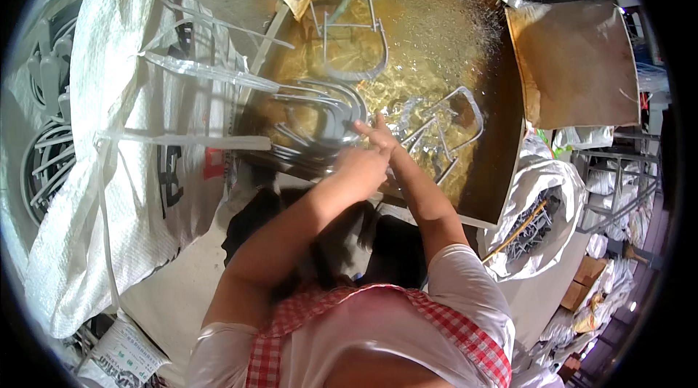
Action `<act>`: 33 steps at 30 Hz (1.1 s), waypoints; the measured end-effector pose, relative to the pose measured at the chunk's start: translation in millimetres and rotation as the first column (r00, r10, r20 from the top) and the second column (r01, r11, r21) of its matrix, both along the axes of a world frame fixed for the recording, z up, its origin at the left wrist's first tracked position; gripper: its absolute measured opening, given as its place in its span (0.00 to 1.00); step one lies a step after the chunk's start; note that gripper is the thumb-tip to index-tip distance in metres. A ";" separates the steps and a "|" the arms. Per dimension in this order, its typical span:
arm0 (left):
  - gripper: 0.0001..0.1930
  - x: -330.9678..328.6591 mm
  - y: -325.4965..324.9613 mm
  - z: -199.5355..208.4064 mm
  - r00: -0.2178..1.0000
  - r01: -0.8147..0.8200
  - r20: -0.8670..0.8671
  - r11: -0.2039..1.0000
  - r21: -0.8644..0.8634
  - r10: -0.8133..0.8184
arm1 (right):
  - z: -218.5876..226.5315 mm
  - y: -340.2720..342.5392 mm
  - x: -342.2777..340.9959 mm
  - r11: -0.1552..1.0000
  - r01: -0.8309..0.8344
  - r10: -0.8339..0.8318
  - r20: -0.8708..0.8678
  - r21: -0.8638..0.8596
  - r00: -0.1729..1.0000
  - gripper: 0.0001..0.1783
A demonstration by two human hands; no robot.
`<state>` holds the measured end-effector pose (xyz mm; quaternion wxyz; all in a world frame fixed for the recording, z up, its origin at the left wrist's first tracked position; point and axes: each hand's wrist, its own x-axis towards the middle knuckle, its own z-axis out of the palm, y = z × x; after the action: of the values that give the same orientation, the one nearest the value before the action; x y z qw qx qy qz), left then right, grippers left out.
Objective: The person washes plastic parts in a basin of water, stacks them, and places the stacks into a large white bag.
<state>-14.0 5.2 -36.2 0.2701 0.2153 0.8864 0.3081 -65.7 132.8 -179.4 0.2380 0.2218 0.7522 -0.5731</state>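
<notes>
My left hand [358, 172] is at the lower right edge of a stack of curved grey plastic frames [331, 119]; motion smears its fingers, so its grip cannot be made out. Close against it, my right hand [381, 138] has fingers stretched out and apart, with nothing visible between them. The stack is at the near left side of a tub [512, 192] of yellowish water. One grey frame [378, 39] lies in the water at the far left. Another frame [469, 108], with crossing bars, lies to the right of my hands.
Left of the tub stands a large white woven sack [109, 97] with straps stretching toward the tub; grey plastic parts [51, 148] lie beyond it. At right are a brown board [574, 65] and a white sack [502, 264] of grey scraps with a stick. Cardboard boxes [584, 280] stand lower right.
</notes>
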 end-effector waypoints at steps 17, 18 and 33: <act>0.26 -10.3 -8.1 -90.5 0.893 -0.301 -0.285 0.933 0.197 0.348 | -83.9 -1.6 -6.6 0.883 -0.111 0.232 0.218 -0.456 0.948 0.23; 0.28 -13.3 -12.0 -117.8 0.889 -0.346 -0.244 0.917 0.198 0.388 | -84.7 -1.0 -7.4 0.897 -0.148 0.255 0.214 -0.417 0.943 0.24; 0.24 -65.8 -19.4 -240.5 0.748 -0.633 0.515 0.683 0.365 0.419 | -71.7 44.0 -3.4 0.789 -0.081 0.283 0.242 -0.610 0.928 0.53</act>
<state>-79.8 -14.1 -276.7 0.2698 -0.0562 0.7203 0.6366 -69.1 176.8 -251.1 0.4687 0.1525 0.5059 -0.7079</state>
